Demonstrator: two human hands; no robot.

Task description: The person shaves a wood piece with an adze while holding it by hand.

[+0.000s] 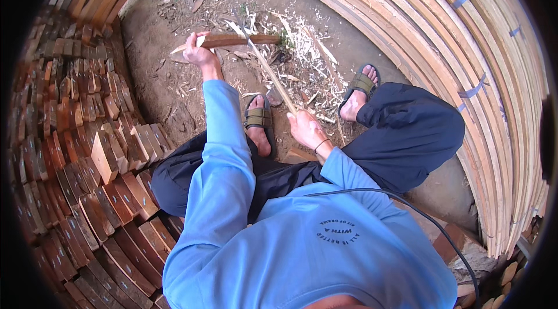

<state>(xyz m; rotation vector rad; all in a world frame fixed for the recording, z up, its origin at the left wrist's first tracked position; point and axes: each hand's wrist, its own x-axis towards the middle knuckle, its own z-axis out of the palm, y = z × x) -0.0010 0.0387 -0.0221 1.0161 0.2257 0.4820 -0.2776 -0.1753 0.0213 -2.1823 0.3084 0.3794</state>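
My left hand (201, 53) is closed around one end of a short brown wooden block (241, 40), holding it out roughly level above the dirt. Lower and to the right, my right hand (307, 129) grips the pale wooden handle of a long-handled knife (272, 74). Its narrow dark blade crosses the block near the middle and points away from me. Whether the blade touches the wood or passes just over it, I cannot tell. Pale wood shavings (311, 56) lie scattered on the ground beneath and beyond the block.
Stacked short wooden pieces (75, 152) form a wall on my left. Long pale boards (465, 65), tied with bluish strips, curve along the right. My sandalled feet (260, 126) stand either side of the shavings. A black cable (430, 216) runs across my shirt.
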